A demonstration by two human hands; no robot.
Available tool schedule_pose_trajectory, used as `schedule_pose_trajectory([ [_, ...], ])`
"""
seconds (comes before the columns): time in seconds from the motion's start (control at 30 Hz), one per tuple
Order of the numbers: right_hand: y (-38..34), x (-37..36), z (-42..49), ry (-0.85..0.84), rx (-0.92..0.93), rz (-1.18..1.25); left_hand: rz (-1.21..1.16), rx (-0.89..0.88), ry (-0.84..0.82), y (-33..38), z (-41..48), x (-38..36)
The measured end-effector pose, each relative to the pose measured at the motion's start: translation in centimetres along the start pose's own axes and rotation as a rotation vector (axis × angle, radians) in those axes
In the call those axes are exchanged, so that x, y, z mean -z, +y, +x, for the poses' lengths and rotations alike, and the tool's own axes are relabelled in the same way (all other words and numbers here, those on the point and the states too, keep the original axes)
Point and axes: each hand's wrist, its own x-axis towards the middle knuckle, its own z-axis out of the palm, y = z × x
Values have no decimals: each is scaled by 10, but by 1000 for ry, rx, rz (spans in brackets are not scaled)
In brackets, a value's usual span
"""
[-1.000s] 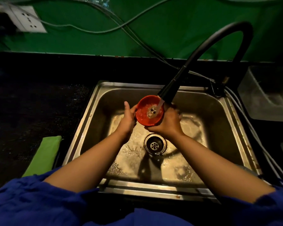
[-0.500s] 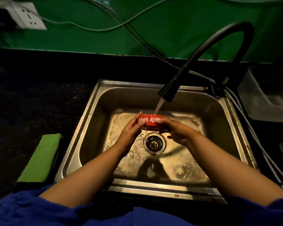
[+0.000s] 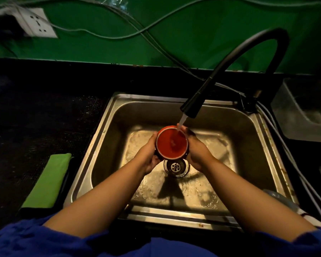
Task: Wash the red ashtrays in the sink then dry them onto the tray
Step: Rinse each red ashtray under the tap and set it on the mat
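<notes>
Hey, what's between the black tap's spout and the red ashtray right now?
Only a stream of water, seen in the head view, running from the spout into the red ashtray held by the left hand and right hand.

Bare forearms run from rolled-up blue sleeves (image 3: 35,238) to both hands, no gloves or jewellery.

**Small kitchen wash-up corner, bit rough around the edges**

Pretty clearly a kitchen. A steel sink (image 3: 107,145) surrounds the spot where the left hand (image 3: 148,154) and right hand (image 3: 196,151) grip the ashtray (image 3: 171,143), with the drain (image 3: 175,166) just below the grip. A black bendy tap (image 3: 193,103) arches above-right, water running. Left of the grip there's a dark counter (image 3: 35,117) with a green cloth (image 3: 48,180), and far right a plastic tub (image 3: 304,112). Behind is a green wall (image 3: 193,52) with a socket (image 3: 36,23) and loose cables (image 3: 109,37).
</notes>
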Motion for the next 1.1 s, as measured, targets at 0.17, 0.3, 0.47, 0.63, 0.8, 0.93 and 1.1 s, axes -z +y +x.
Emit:
schedule_pose_trajectory([
  [0.17, -3, 11, 1, -66, -59, -85, 59, -19, 18, -2, 5, 4],
  [0.3, -1, 27, 1, -245, 163, -500, 71, -24, 34, 5, 6, 2],
  [0.47, -8, 29, 8, -209, 327, -666, 70, -40, 24, 14, 4, -3],
  [0.63, -7, 26, 8, -157, 356, -672, 108, -51, 36, 12, 6, 2],
  [0.8, 11, 35, -3, -190, 185, -537, 37, -115, -35, -18, 1, 7],
  [0.93, 6, 40, -4, -177, 131, -435, 35, -122, -103, -19, -2, -1],
  [1.1, -21, 17, 1, -87, 366, -548, 95, -235, -101, 8, 6, -8],
])
